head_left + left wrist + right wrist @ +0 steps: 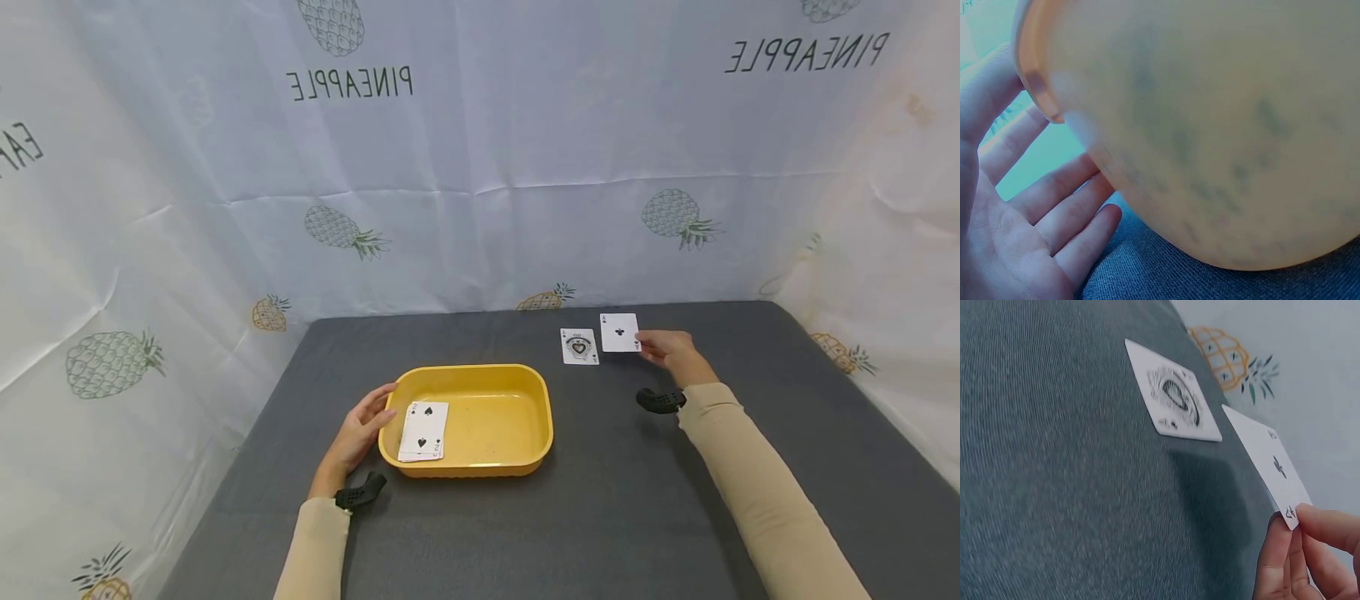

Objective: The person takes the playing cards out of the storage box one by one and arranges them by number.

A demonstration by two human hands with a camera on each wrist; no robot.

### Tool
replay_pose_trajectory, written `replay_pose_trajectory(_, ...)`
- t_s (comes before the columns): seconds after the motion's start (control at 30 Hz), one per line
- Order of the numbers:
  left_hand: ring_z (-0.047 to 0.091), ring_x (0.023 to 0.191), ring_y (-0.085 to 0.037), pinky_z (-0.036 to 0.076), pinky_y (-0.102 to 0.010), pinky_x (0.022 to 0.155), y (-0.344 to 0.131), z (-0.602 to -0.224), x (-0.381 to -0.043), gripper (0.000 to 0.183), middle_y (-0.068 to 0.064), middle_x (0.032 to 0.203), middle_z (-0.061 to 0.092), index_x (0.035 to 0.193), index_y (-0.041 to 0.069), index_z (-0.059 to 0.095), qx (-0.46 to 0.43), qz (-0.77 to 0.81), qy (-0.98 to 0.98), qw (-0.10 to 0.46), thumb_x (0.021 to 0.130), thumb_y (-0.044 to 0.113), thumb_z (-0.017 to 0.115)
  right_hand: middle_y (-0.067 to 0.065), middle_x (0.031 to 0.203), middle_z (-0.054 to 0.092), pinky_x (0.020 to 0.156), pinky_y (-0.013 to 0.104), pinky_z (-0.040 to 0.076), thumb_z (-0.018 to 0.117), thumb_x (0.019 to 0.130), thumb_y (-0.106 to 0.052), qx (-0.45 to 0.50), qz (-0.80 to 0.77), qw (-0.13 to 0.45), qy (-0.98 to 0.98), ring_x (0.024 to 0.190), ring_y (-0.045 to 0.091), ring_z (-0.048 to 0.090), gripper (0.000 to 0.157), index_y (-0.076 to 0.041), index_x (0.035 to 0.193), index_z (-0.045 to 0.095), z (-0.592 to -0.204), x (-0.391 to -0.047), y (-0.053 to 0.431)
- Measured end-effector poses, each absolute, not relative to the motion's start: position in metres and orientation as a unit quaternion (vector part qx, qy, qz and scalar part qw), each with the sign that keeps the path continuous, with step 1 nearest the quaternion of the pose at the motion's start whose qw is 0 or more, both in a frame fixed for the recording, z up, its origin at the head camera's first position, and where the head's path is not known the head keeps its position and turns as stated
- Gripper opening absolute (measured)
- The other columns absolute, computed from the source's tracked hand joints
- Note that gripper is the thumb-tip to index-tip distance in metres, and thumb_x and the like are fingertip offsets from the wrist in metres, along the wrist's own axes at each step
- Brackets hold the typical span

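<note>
In the head view my right hand [671, 350] pinches an ace of clubs playing card [619, 332] by its near right corner. The right wrist view shows thumb and fingertips on that corner, with the card tilted above the table and a shadow beneath. Just left of it, an ace of spades [580, 347] lies face up on the table. My left hand [362, 433] holds the left side of a yellow plastic tray [546, 417], thumb at the rim and fingers along the outer wall. Inside, at the left, is a small stack of cards [423, 432] with a two of spades on top.
The dark grey table [480, 533] carries the tray left of centre. A white curtain [480, 142] with pineapple prints hangs behind the far edge and along both sides. Each wrist wears a black strap-on device [361, 492].
</note>
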State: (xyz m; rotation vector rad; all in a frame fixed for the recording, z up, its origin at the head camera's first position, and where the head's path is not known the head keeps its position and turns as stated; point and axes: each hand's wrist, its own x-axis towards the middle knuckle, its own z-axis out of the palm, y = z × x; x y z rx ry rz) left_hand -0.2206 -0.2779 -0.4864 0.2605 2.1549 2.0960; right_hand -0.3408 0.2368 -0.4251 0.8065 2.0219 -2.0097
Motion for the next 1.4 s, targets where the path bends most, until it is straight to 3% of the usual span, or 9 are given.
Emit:
replay_pose_trajectory(0.23, 0.058, 0.112, 0.003, 0.051, -0.016, 0.09, -0.277, -0.486, -0.22, 0.054, 0.016, 0.127, 0.054, 0.144, -0.004, 0.031, 0.087, 0.7, 0.706, 0.061, 0.096, 0.007, 0.053, -0.008, 0.052, 0.057, 0.054, 0.016, 0.052, 0.063, 0.088, -0.003, 0.285, -0.675, 0.082, 0.676, 0.051, 0.003, 0.056, 0.011, -0.008, 0.093, 0.054, -0.432, -0.342, 0.249)
replay_pose_trajectory(0.43, 0.057, 0.112, 0.006, 0.049, -0.014, 0.09, -0.277, -0.485, -0.219, 0.056, -0.017, 0.149, 0.039, 0.146, -0.002, 0.03, 0.08, 0.685, 0.722, 0.065, 0.096, 0.01, 0.053, -0.009, 0.049, 0.057, 0.052, 0.017, 0.051, 0.063, 0.087, 0.0, 0.276, -0.676, 0.072, 0.679, 0.049, 0.002, 0.057, 0.012, -0.007, 0.086, 0.054, -0.435, -0.343, 0.252)
replay_pose_trajectory(0.53, 0.057, 0.111, 0.006, 0.049, -0.013, 0.09, -0.277, -0.484, -0.219, 0.056, -0.027, 0.153, 0.03, 0.146, -0.002, 0.03, 0.077, 0.682, 0.724, 0.066, 0.097, 0.011, 0.053, -0.009, 0.049, 0.057, 0.052, 0.017, 0.051, 0.064, 0.087, 0.0, 0.274, -0.668, 0.068, 0.688, 0.049, 0.003, 0.057, 0.01, -0.005, 0.092, 0.056, -0.439, -0.345, 0.252)
replay_pose_trajectory(0.6, 0.057, 0.111, 0.006, 0.05, -0.014, 0.09, -0.277, -0.484, -0.219, 0.057, -0.023, 0.151, 0.035, 0.146, -0.003, 0.03, 0.075, 0.685, 0.722, 0.065, 0.096, 0.011, 0.054, -0.009, 0.05, 0.056, 0.052, 0.017, 0.051, 0.063, 0.087, 0.0, 0.275, -0.661, 0.066, 0.695, 0.05, 0.002, 0.056, 0.018, -0.001, 0.104, 0.057, -0.441, -0.347, 0.252)
replay_pose_trajectory(0.7, 0.057, 0.112, 0.005, 0.05, -0.015, 0.09, -0.277, -0.485, -0.22, 0.056, -0.004, 0.142, 0.049, 0.145, -0.004, 0.03, 0.076, 0.693, 0.714, 0.063, 0.096, 0.01, 0.054, -0.01, 0.05, 0.055, 0.052, 0.017, 0.052, 0.063, 0.086, 0.0, 0.278, -0.653, 0.061, 0.702, 0.05, 0.002, 0.056, 0.037, 0.004, 0.122, 0.053, -0.443, -0.349, 0.252)
replay_pose_trajectory(0.8, 0.058, 0.112, 0.004, 0.05, -0.015, 0.09, -0.277, -0.485, -0.22, 0.056, 0.016, 0.128, 0.055, 0.145, -0.005, 0.03, 0.083, 0.702, 0.705, 0.061, 0.095, 0.007, 0.054, -0.01, 0.05, 0.053, 0.052, 0.017, 0.052, 0.063, 0.086, 0.0, 0.284, -0.647, 0.056, 0.706, 0.05, 0.001, 0.055, 0.049, 0.007, 0.132, 0.047, -0.445, -0.351, 0.253)
replay_pose_trajectory(0.87, 0.058, 0.112, 0.003, 0.05, -0.015, 0.09, -0.277, -0.485, -0.22, 0.056, 0.021, 0.123, 0.056, 0.144, -0.006, 0.03, 0.088, 0.706, 0.7, 0.06, 0.095, 0.007, 0.054, -0.01, 0.051, 0.052, 0.053, 0.017, 0.053, 0.063, 0.085, -0.001, 0.287, -0.641, 0.055, 0.71, 0.051, 0.001, 0.055, 0.054, 0.008, 0.135, 0.045, -0.445, -0.352, 0.254)
replay_pose_trajectory(1.1, 0.058, 0.112, 0.003, 0.05, -0.015, 0.09, -0.277, -0.485, -0.221, 0.056, 0.019, 0.124, 0.054, 0.144, -0.005, 0.03, 0.086, 0.701, 0.705, 0.06, 0.095, 0.008, 0.054, -0.012, 0.049, 0.05, 0.056, 0.017, 0.054, 0.063, 0.087, -0.003, 0.296, -0.613, 0.055, 0.73, 0.05, -0.001, 0.055, 0.057, 0.009, 0.139, 0.043, -0.447, -0.352, 0.255)
replay_pose_trajectory(1.4, 0.057, 0.114, 0.005, 0.05, -0.015, 0.091, -0.277, -0.486, -0.221, 0.056, 0.015, 0.13, 0.051, 0.145, -0.004, 0.031, 0.078, 0.695, 0.713, 0.059, 0.096, 0.009, 0.054, -0.01, 0.049, 0.051, 0.054, 0.017, 0.054, 0.062, 0.088, -0.003, 0.292, -0.579, 0.054, 0.76, 0.047, 0.0, 0.055, 0.046, 0.01, 0.131, 0.05, -0.444, -0.351, 0.26)
